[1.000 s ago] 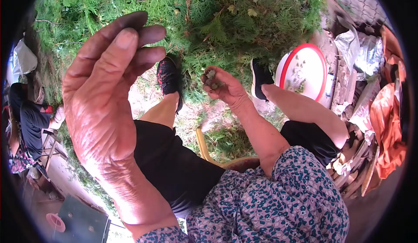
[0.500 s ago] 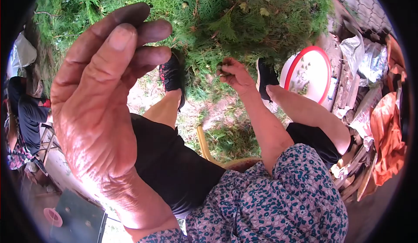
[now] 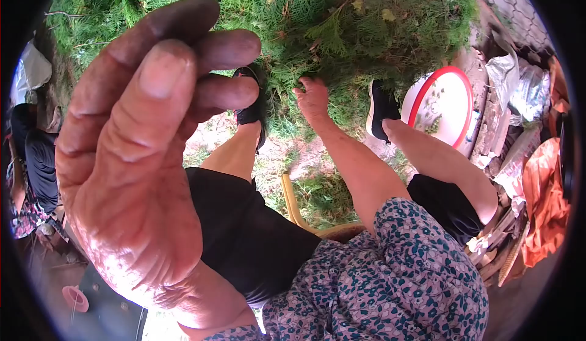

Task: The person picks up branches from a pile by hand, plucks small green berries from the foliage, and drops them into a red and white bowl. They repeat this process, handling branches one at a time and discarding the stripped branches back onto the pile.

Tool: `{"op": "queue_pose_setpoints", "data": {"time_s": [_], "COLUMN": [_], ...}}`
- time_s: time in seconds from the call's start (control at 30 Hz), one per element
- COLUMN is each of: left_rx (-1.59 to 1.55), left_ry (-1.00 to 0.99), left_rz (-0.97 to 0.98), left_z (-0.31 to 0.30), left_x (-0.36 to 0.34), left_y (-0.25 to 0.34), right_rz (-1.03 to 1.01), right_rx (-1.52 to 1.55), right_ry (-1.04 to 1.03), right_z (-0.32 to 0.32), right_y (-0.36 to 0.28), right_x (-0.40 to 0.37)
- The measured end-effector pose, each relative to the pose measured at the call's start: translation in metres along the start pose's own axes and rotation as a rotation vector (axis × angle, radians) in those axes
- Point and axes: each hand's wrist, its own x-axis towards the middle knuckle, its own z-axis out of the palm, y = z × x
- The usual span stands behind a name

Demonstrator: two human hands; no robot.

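My left hand [image 3: 134,152] is raised close to the camera on the left. Its fingers curve loosely to the right, the thumb lies in front of them, and nothing shows in its grasp. Farther down between my feet, my right hand [image 3: 312,101] touches the edge of a pile of cut green conifer branches [image 3: 342,36]. Its fingertips are bent together at the sprigs; what they pinch is too small and dark to make out.
A white basin with a red rim [image 3: 467,106] holds some small green bits, beside my right shoe [image 3: 383,109]. Wood pieces and an orange cloth [image 3: 543,206] lie at the right. Another person [image 3: 39,158] sits at the far left. A yellow chair part [image 3: 289,197] shows between my legs.
My right hand has moved left and slightly up, to the branches. Dark bits seen at its fingers before are no longer plain. My left hand appears larger and nearer the camera.
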Motion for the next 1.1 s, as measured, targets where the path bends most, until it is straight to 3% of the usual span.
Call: {"op": "queue_pose_setpoints", "data": {"time_s": [0.17, 0.23, 0.37, 0.43, 0.47, 0.57, 0.6, 0.63, 0.7, 0.77, 0.87, 0.97, 1.0, 1.1], "left_rx": [-0.016, -0.044, -0.009, 0.055, 0.091, 0.102, 0.057, 0.011, 0.036, 0.039, 0.067, 0.141, 0.116, 0.102], "left_ry": [-0.018, 0.124, 0.142, 0.101, 0.083, 0.089, 0.112, 0.135, 0.144, 0.145, 0.145, 0.234, 0.225, 0.144], "left_rz": [-0.022, 0.018, 0.013, 0.028, 0.019, 0.000, 0.007, 0.015, 0.021, 0.002, -0.048, -0.059, -0.062, -0.098], "left_z": [0.003, 0.001, -0.008, -0.011, -0.014, -0.022, -0.024, -0.026, -0.027, -0.027, -0.032, -0.031, -0.030, -0.031], "left_x": [-0.001, -0.003, -0.007, -0.010, -0.012, -0.014, -0.015, -0.015, -0.019, -0.021, -0.023, -0.026, -0.026, -0.024], "left_y": [0.002, 0.002, 0.003, 0.004, 0.005, 0.008, 0.007, 0.006, 0.007, 0.008, 0.011, 0.009, 0.009, 0.012], "right_rz": [0.053, 0.387, 0.247, 0.327, 0.257, 0.332, 0.128, 0.128, -0.064, -0.003, 0.082, -0.002, 0.098, 0.069], "right_rx": [0.059, 0.406, 0.479, 0.269, 0.175, 0.111, -0.148, -0.150, -0.119, -0.108, 0.162, -0.023, -0.054, -0.154], "right_ry": [-0.054, -0.178, -0.278, -0.274, -0.180, -0.308, -0.381, -0.383, -0.299, -0.326, 0.012, 0.034, -0.117, -0.237], "right_z": [-0.006, -0.019, 0.003, 0.017, 0.025, 0.046, 0.051, 0.052, 0.053, 0.054, 0.062, 0.066, 0.059, 0.056], "right_y": [0.001, -0.006, 0.004, -0.011, -0.017, -0.024, -0.026, -0.024, -0.022, -0.016, -0.007, -0.015, -0.025, -0.027], "right_x": [0.007, -0.003, -0.022, -0.022, -0.022, -0.021, -0.028, -0.031, -0.034, -0.030, -0.023, -0.008, -0.002, 0.008]}}
